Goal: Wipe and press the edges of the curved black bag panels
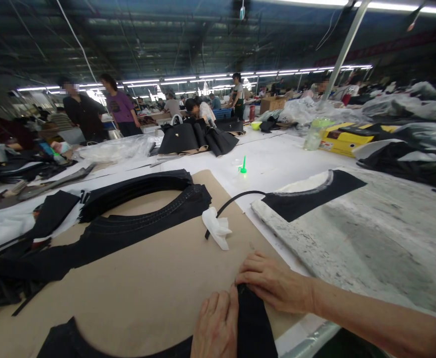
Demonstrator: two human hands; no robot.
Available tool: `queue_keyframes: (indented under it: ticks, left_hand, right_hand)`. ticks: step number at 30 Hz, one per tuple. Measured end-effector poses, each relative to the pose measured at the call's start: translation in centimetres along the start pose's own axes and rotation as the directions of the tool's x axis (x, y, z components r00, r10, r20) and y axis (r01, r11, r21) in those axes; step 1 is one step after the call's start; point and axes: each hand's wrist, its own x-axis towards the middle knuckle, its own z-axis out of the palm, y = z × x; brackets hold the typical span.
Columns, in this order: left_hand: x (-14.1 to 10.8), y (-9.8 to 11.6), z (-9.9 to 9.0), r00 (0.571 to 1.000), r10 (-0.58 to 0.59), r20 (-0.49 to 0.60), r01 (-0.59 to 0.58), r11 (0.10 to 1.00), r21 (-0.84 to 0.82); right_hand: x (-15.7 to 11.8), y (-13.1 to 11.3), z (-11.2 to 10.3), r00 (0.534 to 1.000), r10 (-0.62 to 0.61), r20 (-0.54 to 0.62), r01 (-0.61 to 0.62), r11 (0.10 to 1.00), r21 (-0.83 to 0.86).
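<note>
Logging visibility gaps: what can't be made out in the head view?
Left hand, head view: wrist cut off by the bottom edge.
Black piece, head view: near end cut off by the bottom edge; part under the right hand hidden by that hand.
Yellow box, head view: print too small.

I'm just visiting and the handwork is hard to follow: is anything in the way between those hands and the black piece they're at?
Nothing visible is. The left hand and right hand both touch the black piece; the crumpled white scrap lies beyond them.
</note>
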Motion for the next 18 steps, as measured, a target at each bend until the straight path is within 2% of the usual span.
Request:
queue_keyframes:
  ticks: [6,18]
  left_hand:
    - [0.8,0.4,-0.4,0.998,-0.008,0.069,0.010,0.999,-0.033]
    - [1.1,0.9,0.3,0.988,0.154,-0.001,-0.153,0.982,0.109]
  right_hand:
    - [0.0,0.3,0.0,0.998,-0.064,0.025,0.065,0.996,-0.057]
    - [-0.6,1.0,-0.3,0.997,-0.069,0.041,0.073,0.993,-0.098]
